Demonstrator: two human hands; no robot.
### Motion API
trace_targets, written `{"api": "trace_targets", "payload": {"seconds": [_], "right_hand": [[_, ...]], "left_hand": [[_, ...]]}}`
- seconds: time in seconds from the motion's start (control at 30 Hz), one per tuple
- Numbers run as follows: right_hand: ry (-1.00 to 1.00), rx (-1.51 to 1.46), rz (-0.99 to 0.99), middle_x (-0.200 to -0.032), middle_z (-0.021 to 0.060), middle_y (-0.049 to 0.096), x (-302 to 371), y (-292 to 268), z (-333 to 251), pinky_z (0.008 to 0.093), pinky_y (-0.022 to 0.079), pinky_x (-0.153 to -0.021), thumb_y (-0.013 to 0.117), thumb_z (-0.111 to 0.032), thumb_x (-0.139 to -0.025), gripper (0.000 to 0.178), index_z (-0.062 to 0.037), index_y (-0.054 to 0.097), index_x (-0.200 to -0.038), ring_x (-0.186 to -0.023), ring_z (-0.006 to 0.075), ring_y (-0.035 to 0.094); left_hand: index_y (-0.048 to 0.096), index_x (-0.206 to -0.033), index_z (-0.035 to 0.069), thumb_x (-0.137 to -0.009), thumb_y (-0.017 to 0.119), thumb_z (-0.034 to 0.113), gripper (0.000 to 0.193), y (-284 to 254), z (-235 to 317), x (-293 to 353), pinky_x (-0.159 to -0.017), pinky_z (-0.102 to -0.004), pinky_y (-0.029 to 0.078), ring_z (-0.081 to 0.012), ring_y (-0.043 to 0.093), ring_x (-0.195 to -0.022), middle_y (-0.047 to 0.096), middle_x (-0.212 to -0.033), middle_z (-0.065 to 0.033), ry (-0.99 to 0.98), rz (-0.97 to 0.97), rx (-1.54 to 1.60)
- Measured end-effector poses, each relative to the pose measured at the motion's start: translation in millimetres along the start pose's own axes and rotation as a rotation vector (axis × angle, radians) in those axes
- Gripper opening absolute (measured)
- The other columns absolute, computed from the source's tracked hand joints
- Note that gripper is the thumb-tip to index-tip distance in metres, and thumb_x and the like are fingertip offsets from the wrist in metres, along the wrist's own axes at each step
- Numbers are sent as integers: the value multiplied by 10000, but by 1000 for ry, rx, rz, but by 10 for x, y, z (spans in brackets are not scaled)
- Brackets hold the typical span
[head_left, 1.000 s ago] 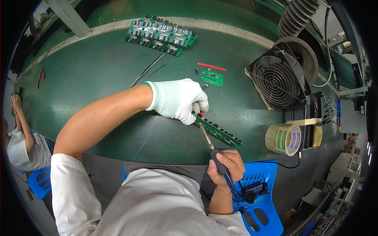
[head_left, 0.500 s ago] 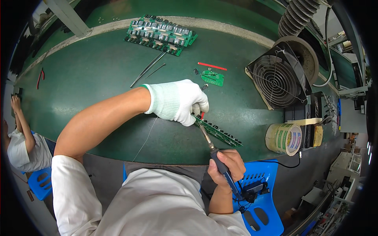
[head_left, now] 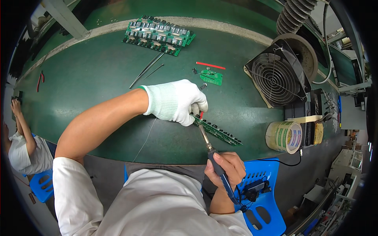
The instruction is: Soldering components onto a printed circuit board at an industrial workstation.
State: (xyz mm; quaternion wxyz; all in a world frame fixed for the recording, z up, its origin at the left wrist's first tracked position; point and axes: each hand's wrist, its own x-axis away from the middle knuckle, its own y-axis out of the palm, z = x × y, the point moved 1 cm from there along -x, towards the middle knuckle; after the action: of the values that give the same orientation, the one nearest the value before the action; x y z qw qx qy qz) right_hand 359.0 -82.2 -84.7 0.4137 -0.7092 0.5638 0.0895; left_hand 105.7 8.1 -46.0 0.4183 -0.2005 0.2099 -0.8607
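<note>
My left hand (head_left: 175, 101), in a white knit glove, is closed on the left end of a narrow green circuit board (head_left: 220, 134). The board is tilted, with a row of small black parts along its upper edge. A small red piece (head_left: 201, 115) shows beside the gloved fingertips. Bare, my right hand (head_left: 227, 170) grips the dark blue handle of a soldering iron (head_left: 208, 142). The iron's metal tip meets the board close to the glove; exact contact is too small to tell. From under the glove a thin wire (head_left: 146, 140) runs to the table's front edge.
Populated circuit boards (head_left: 157, 34) lie at the back, near tweezers (head_left: 146, 70). Beyond the glove are a small green board (head_left: 211, 77) and a red strip (head_left: 210, 65). Rightward stand a fan (head_left: 274, 76) and tape roll (head_left: 284, 137). A blue chair (head_left: 262, 204) is below; another person (head_left: 29, 151) sits left.
</note>
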Motion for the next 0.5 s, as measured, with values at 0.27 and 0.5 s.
{"api": "trace_targets", "payload": {"seconds": [0.27,0.5], "right_hand": [[-8,-26,0,-782,80,650,10,0,30,294,508,-569,783,-12,-614,356,-47,723,-963,-595,209,589],[21,-68,27,-785,83,646,39,14,80,293,504,-572,773,2,-610,360,-46,722,-962,-600,208,579]], "left_hand": [[711,-954,-4,-671,671,51,291,-4,3,11,-542,-268,455,-137,500,-543,655,-700,-17,-6,7,11],[712,-955,-4,-670,665,43,293,8,-6,5,-543,-267,455,-135,497,-543,651,-697,-14,-4,10,4]]}}
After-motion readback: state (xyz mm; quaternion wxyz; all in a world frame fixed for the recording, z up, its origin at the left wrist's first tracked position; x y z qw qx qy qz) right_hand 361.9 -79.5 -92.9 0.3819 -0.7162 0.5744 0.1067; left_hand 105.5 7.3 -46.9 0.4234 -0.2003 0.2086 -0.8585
